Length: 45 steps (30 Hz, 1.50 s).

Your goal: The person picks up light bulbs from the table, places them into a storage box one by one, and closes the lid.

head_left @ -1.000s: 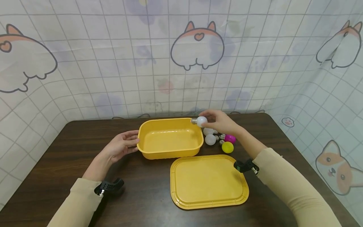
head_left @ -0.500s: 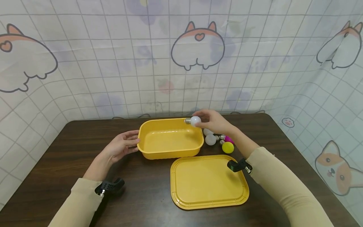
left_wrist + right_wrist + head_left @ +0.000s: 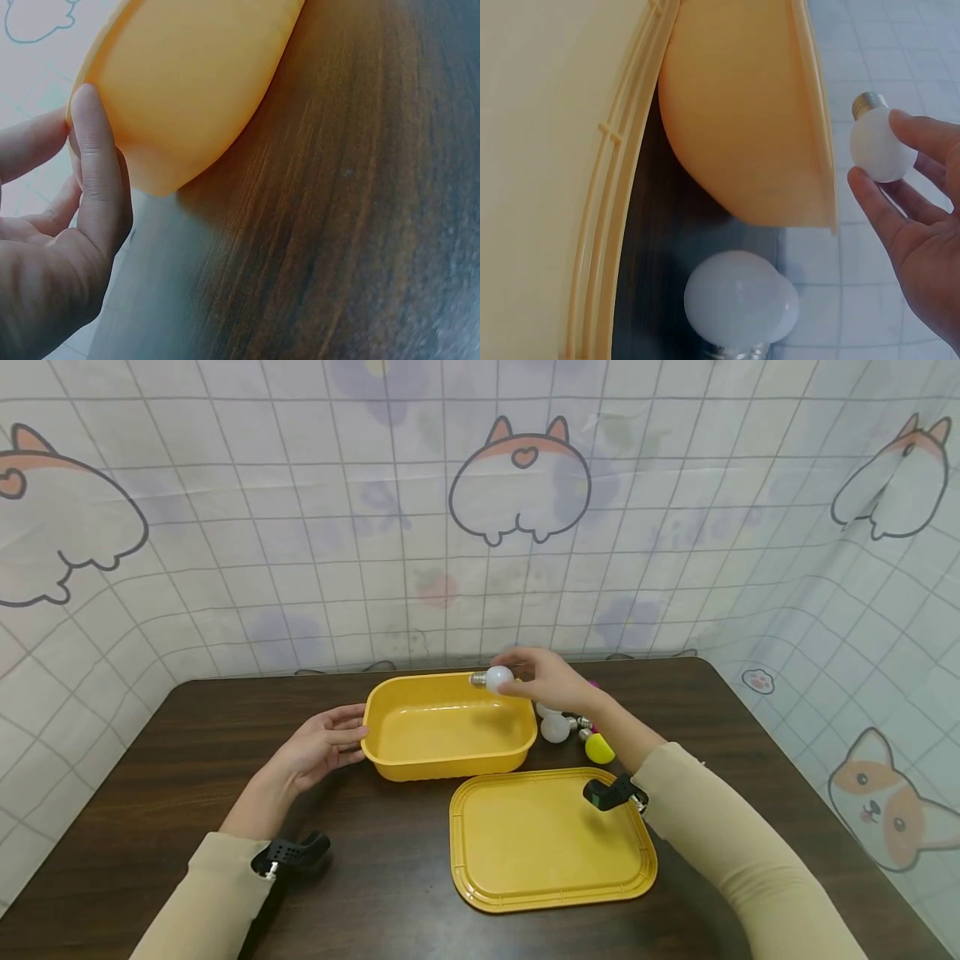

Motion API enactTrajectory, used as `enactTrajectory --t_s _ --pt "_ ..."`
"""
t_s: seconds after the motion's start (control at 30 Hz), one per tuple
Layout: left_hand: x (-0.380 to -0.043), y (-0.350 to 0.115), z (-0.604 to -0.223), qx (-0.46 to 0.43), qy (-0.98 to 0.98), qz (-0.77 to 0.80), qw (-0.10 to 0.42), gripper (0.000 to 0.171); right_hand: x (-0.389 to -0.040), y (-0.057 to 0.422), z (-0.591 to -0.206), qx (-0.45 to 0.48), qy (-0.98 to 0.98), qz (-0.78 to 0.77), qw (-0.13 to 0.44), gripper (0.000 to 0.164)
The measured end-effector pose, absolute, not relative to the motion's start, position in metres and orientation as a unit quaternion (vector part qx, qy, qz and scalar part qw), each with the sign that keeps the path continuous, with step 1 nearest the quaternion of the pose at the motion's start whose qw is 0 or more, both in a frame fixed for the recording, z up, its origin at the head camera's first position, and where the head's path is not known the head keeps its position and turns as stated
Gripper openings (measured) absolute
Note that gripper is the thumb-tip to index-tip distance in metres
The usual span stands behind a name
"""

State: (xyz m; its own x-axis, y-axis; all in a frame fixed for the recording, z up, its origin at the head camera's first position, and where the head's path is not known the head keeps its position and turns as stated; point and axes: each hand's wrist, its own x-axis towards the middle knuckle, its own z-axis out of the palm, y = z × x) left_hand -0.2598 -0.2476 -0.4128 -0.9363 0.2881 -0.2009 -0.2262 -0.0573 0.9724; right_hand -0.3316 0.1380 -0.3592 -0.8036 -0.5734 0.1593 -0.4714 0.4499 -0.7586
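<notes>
In the head view my right hand (image 3: 551,681) pinches a white light bulb (image 3: 499,680) by its round globe, above the back right of the yellow plastic box (image 3: 442,770). The bulb's metal screw base points left, over the box. The right wrist view shows thumb and fingers around the globe of this bulb (image 3: 883,146), higher than the box rim (image 3: 821,135). At the box's left end my left hand (image 3: 322,747) holds the rim, the thumb lying against the wall in the left wrist view and a finger at the edge.
Right of the box lie white bulbs (image 3: 555,728), a yellow-green bulb (image 3: 600,748) and a magenta one, partly hidden by the right forearm. A flat yellow lid (image 3: 551,843) lies in front of the box on the dark wooden table (image 3: 360,877). A printed cloth wall (image 3: 300,527) stands behind.
My right hand has moved left with the white bulb, from the box's right edge to over its inside. The left hand and the box have stayed in place.
</notes>
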Motion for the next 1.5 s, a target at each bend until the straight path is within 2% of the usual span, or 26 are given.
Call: enactTrajectory --t_s 0.4,1.0,1.5 --pt "-0.263 -0.247 -0.411 0.024 0.660 0.727 0.185 0.067 -0.335 0.125 -0.359 -0.305 0.847 -0.430 0.071 0.044" --pt "-0.261 -0.249 -0.412 0.038 0.668 0.720 0.184 0.068 -0.334 0.104 -0.370 -0.316 0.845 -0.423 0.080 0.035" --pt "-0.261 -0.253 -0.413 0.035 0.670 0.721 0.174 0.067 -0.333 0.082 -0.376 -0.328 0.844 -0.418 0.081 0.038"
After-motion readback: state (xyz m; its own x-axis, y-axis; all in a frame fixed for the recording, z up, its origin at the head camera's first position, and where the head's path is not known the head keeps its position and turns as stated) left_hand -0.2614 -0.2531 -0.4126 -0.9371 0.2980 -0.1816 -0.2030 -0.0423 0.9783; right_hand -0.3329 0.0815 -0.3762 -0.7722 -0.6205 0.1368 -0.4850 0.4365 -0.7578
